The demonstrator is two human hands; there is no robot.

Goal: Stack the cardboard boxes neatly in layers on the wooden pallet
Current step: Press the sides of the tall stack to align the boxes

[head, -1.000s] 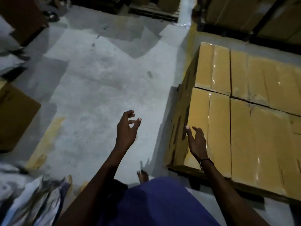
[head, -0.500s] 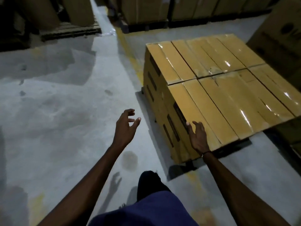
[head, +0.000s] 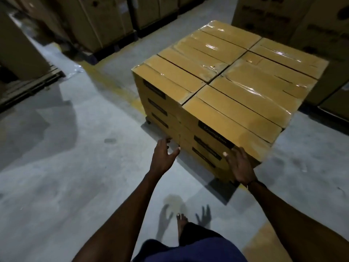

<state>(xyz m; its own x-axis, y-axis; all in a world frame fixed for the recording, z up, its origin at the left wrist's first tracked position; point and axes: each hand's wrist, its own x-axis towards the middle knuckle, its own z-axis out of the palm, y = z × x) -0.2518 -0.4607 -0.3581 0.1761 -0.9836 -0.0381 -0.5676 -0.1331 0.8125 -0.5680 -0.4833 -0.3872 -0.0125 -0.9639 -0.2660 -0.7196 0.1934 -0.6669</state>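
1. Cardboard boxes (head: 232, 91) stand as one tight block on the floor (head: 75, 167) of a dim storeroom, directly ahead of the person; the wooden pallet (head: 224, 183) under them shows only as a dark edge below the near corner.
2. Nearest the camera, the left hand (head: 164, 155) is spread wide with fingers loosely bent, holding nothing, its fingertips close to the near corner of the block; whether they touch the cardboard I cannot tell.
3. Beside it, the right hand (head: 239, 165) lies flat and wide against the near face, low on the stack, gripping nothing.
4. Risk, as I judge it: a push from the right hand alone could slide one lower carton inward and break the flush face, since the left hand gives no firm counter-pressure.
5. Risk: a bare foot (head: 181, 221) stands on the floor close to the pallet's corner, so a carton that slips off, or a shifted pallet, could land on the toes.
6. Risk: the glossy tape on the top layer looks slick, so a further layer set down carelessly might skate off line.
7. Count, near things: two hands, one foot in view, one pallet.
8. Count, top layer: the seams divide it into four quarters, each seemingly two long cartons, about eight in all; the label strips on the sides suggest three layers, though the gloom leaves that uncertain.
9. Farthest off, larger brown cartons (head: 105, 21) line the back and right, too cropped to count.
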